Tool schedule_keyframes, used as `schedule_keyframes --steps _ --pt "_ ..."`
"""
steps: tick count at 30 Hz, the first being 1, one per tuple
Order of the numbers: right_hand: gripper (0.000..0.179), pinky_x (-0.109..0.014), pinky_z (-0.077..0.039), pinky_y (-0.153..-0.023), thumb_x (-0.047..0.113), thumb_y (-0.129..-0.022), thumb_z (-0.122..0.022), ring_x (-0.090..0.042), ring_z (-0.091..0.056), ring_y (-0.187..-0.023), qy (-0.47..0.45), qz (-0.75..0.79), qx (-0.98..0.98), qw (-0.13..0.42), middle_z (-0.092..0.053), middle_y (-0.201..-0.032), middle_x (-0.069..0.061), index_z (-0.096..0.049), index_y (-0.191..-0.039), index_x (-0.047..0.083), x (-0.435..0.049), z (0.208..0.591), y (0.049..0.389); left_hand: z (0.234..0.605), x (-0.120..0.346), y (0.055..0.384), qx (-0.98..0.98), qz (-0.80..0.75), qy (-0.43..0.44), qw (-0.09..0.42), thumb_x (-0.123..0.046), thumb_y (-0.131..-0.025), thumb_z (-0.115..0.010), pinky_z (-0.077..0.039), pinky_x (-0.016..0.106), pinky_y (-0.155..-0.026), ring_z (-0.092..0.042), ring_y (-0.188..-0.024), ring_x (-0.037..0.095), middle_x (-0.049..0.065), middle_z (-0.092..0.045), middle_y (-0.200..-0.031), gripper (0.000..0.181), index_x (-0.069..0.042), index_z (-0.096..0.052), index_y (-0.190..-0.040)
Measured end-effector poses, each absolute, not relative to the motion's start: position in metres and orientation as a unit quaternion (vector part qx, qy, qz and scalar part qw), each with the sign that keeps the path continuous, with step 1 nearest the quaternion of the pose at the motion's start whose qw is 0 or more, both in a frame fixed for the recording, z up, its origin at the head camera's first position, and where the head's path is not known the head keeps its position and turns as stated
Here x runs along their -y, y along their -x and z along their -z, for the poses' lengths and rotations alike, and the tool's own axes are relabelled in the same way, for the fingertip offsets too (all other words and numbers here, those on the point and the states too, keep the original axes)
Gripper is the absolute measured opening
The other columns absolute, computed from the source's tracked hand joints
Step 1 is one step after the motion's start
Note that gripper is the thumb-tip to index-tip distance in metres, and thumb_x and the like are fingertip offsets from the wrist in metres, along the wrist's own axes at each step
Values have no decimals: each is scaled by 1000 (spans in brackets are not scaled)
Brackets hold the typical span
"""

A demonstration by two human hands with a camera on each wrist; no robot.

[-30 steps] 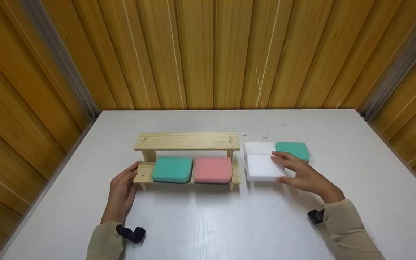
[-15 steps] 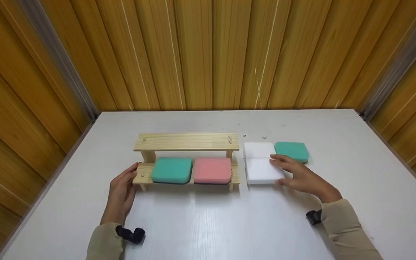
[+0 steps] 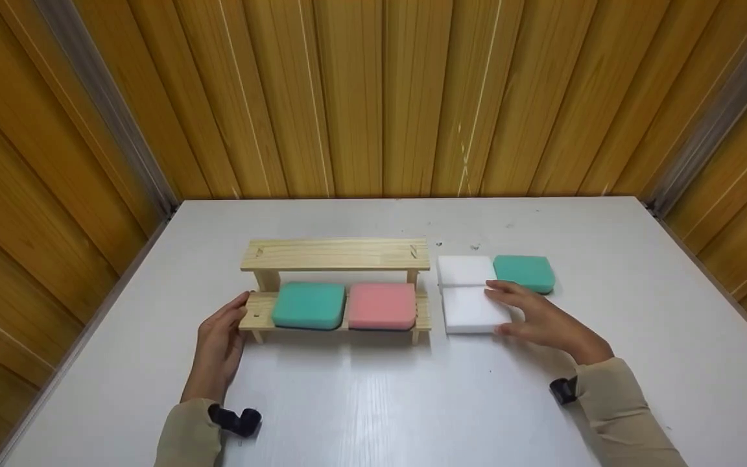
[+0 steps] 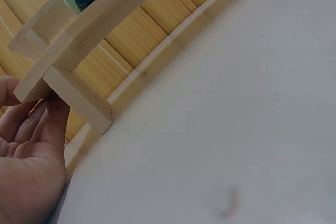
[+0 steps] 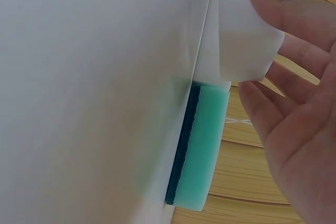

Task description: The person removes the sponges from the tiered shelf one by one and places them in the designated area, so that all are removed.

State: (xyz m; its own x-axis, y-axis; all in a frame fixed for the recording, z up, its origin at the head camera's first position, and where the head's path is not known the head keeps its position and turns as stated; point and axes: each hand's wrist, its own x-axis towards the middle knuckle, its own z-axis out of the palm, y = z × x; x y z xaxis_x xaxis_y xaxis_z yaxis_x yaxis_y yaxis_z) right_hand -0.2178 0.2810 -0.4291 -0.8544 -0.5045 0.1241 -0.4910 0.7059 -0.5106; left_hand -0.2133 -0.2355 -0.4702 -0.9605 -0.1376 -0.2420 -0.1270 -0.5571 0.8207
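"What just changed on my side?"

"In the past second the front white block has slid down my head view, held by the right hand, so more of the rear white block shows beyond it. I have it just right of the wooden rack."

"Fingers?"

"Right thumb on one side of the block, fingertips on the other, spread about its own breadth. I can't tell whether its underside meets the table. The left hand holds the left end of the lower shelf, fingers curled beneath, and the rack looks unmoved."

"Meaning?"

"I judge the white pair better separated, the front one's placement unsettled while gripped. The lower shelf's load is unchanged: a green sponge toward its left end, a pink sponge toward its right. The loose green sponge lies toward the table's far right corner."
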Motion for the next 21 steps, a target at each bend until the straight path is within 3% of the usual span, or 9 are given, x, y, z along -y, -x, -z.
schedule_keyframes --steps 21 --pt "66 -60 -30 -113 15 -86 -71 -43 -29 -140 250 268 -930 38 -35 -152 -20 -41 -142 -4 -279 427 215 470 236 212 487 862 -138 -2 -1 -96 -48 -47 18 -104 -41 -138 15 7 -38 -153 48 -3 -42 -143"
